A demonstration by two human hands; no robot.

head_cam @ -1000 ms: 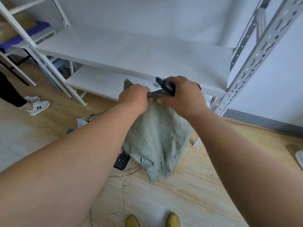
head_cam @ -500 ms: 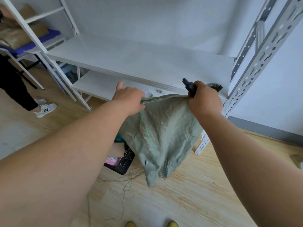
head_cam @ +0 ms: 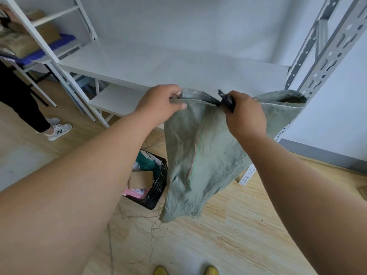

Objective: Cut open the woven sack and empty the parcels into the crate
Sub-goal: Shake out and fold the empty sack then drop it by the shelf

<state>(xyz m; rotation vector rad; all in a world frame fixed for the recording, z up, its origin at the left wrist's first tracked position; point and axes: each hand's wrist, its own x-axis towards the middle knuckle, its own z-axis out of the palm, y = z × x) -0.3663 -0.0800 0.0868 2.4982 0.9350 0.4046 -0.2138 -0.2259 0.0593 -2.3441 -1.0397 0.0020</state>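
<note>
A limp grey-green woven sack (head_cam: pixel 206 155) hangs in the air in front of me, its frayed lower end just above the floor. My left hand (head_cam: pixel 158 102) pinches the sack's top edge on the left. My right hand (head_cam: pixel 244 114) grips the same edge further right together with a black-handled cutter (head_cam: pixel 226 99). The sack's far right corner droops open by the rack post. Below and left of the sack, a black plastic crate (head_cam: pixel 156 189) on the floor holds parcels (head_cam: pixel 142 177): a brown box, a pink packet, a teal bag.
A white shelf unit (head_cam: pixel 158 70) stands straight ahead, with a grey perforated rack post (head_cam: pixel 325 54) at right. Another person's legs and grey sneakers (head_cam: pixel 57 130) are at left. Loose threads (head_cam: pixel 151 221) lie on the wooden floor. My yellow shoes (head_cam: pixel 186 270) show at the bottom.
Both hands have lifted the sack higher and shifted it to the right. The crate with parcels has come into view beneath it. The sack's top edge is spread wider.
</note>
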